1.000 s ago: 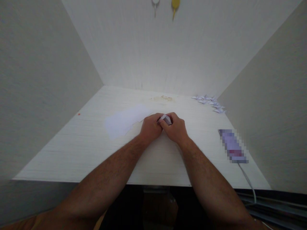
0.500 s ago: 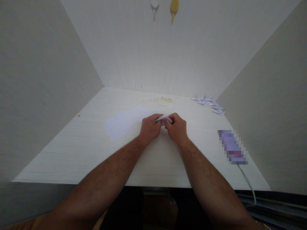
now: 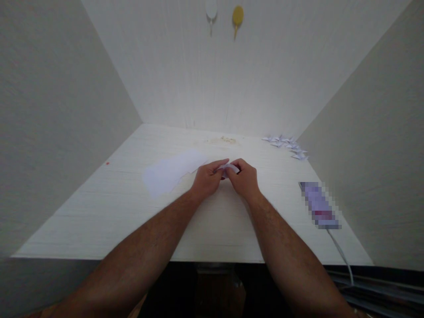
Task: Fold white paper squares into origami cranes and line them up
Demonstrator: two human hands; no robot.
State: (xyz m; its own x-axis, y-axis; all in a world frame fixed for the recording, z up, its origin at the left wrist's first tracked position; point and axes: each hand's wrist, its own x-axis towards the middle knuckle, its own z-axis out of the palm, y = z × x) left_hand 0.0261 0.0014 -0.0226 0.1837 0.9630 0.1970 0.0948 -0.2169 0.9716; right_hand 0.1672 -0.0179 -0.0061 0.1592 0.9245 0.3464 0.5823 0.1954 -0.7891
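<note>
Between my two hands is a small piece of folded white paper, held just above the middle of the table. My left hand pinches its left side, with the index finger stretched along the top. On the right side, my right hand grips it between thumb and fingers. Much of the paper is hidden by the fingers, so its exact folds do not show. Left of my left hand, white paper sheets lie spread and overlapping on the table.
Several folded paper cranes stand in the far right corner. A blurred-out phone-like device lies at the right with a white cable running off the front edge. Walls enclose the white table; two hooks, one yellow, hang at the back.
The fingers have shifted on the folded paper, and less of it shows now. My left index finger has straightened over its top. The whole view has tilted slightly.
</note>
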